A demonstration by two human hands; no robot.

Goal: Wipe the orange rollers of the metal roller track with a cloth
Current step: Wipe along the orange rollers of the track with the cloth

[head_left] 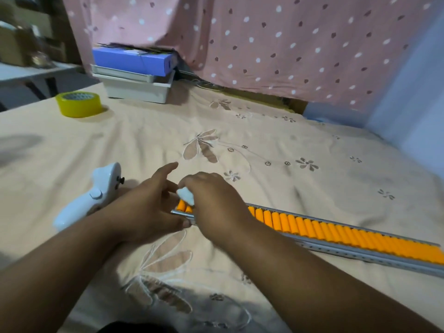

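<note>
A long metal roller track [355, 251] lies on the peach bedsheet and runs from the middle of the view down to the right edge. Its orange rollers [319, 230] sit side by side along its length. My right hand [213, 200] rests over the track's left end, shut on a small white cloth [186, 195] pressed against the first rollers. My left hand [146, 210] grips the metal rail at that same end, thumb under the rail, index finger stretched forward. The rollers under my right hand are hidden.
A white handheld controller [96, 193] lies just left of my left hand. A yellow tape roll [79, 104] stands at the far left. Stacked white trays with a blue box [134, 75] sit at the back, before a pink dotted curtain [276, 44].
</note>
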